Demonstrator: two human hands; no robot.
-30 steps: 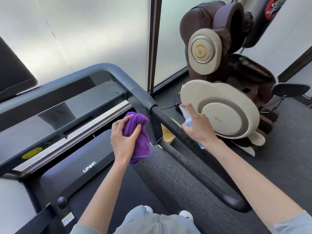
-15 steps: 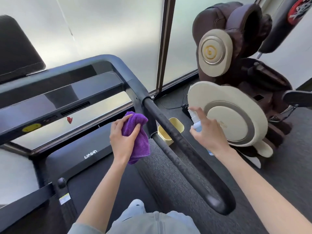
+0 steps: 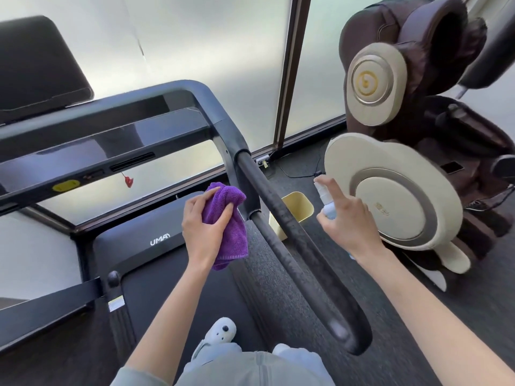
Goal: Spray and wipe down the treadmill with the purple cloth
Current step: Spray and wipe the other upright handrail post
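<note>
I stand on a black treadmill whose console bar (image 3: 111, 151) crosses the left of the view. Its right handrail (image 3: 295, 243), a dark padded tube, runs from the upright toward me. My left hand (image 3: 203, 229) clutches a bunched purple cloth (image 3: 231, 227) just left of the handrail's upper end, close to the upright. My right hand (image 3: 348, 218) holds a small white and pale-blue spray bottle (image 3: 324, 200) on the rail's right side, forefinger raised over the nozzle, which faces the rail.
A brown and cream massage chair (image 3: 395, 190) fills the right side. A small yellow bin (image 3: 295, 210) sits on the dark carpet between chair and treadmill. Frosted glass panels (image 3: 195, 45) stand behind. My slippered foot (image 3: 223, 330) is on the belt.
The view has tilted upward and the handrail now looks longer. Both hands keep their grip and stay either side of the rail; the right hand has lifted slightly.
</note>
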